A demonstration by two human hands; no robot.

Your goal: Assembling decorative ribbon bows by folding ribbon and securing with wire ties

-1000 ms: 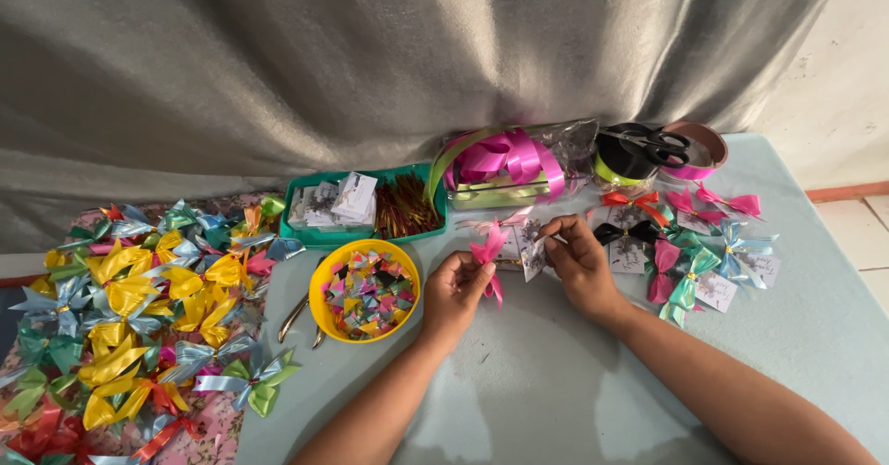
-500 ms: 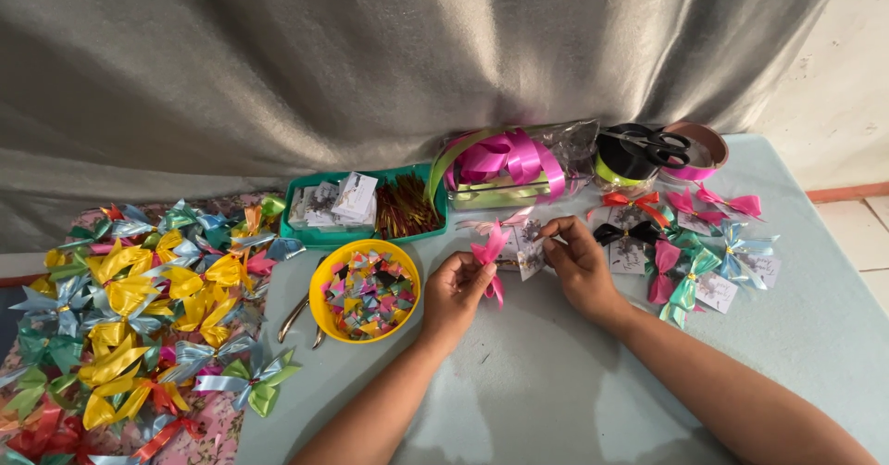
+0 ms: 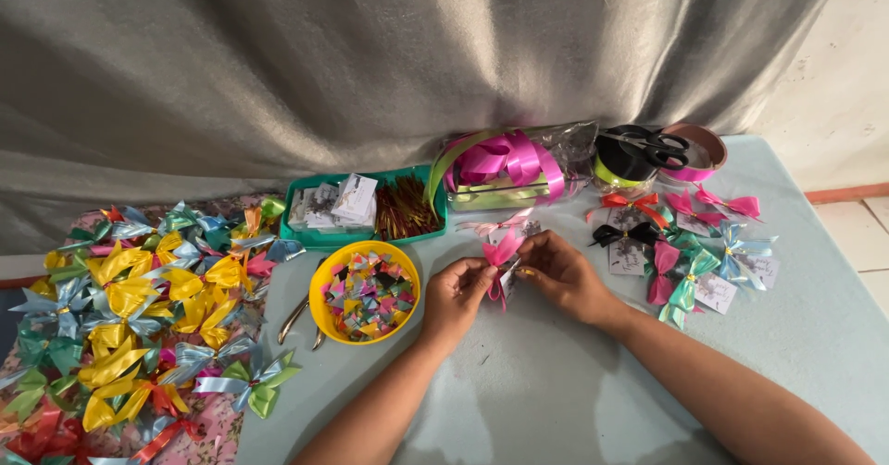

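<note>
Both hands meet over the counter (image 3: 556,400), the left hand (image 3: 456,296) and right hand (image 3: 561,275) each pinching a small pink bow (image 3: 501,252) in a narrow grip, just right of the yellow bowl (image 3: 364,292) of scraps. The step looks like tying the bow's middle. Pulling it snug would call for steady fingers.

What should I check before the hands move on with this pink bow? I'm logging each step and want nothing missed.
1. Pink bow held by both hands: ok.
2. Left hand grips at bow's lower side: ok.
3. Right hand fingertips at bow's centre: ok.
4. Bow's knot tied tight: cannot tell.
5. Yellow bowl of small pieces beside left hand: ok.
6. Scissors within reach, on the ribbon rolls: ok.
</note>
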